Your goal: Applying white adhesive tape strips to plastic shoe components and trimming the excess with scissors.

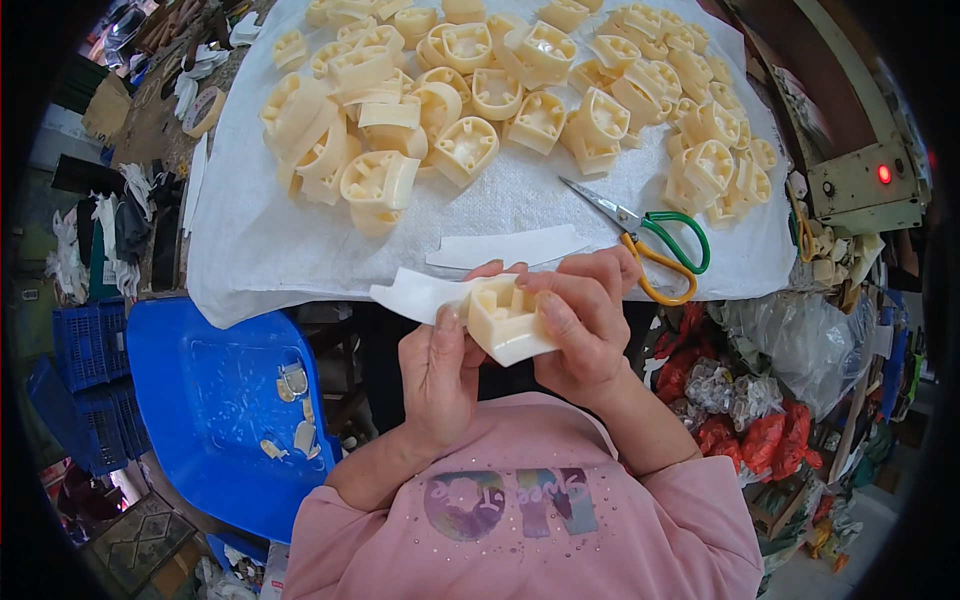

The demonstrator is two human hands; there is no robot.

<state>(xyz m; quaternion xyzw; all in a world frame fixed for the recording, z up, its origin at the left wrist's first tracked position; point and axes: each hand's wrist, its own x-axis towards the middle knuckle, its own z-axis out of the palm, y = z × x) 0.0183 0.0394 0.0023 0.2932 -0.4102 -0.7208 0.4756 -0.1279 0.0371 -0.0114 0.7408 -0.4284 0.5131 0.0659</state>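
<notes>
Between my two hands is a cream plastic part (505, 318), hollow, with a pointed end and small posts inside. A white strip (415, 297) lies along its left side and sticks out past my left thumb. My left hand (440, 370) is closed on the part and strip from the left. On the other side, my right hand (590, 325) grips the part with thumb and fingers. Just beyond them, a second white strip (510, 246) rests on the cloth. Scissors (645, 235) with green and orange handles lie to the right, blades pointing away left.
Many similar cream parts (470, 150) are piled on the white cloth (260, 220) covering the table. A blue tub (220, 370) with a few pieces in it stands at lower left. Red and clear plastic bags (780, 440) crowd the lower right, below a metal box (865, 185) with a lit red light.
</notes>
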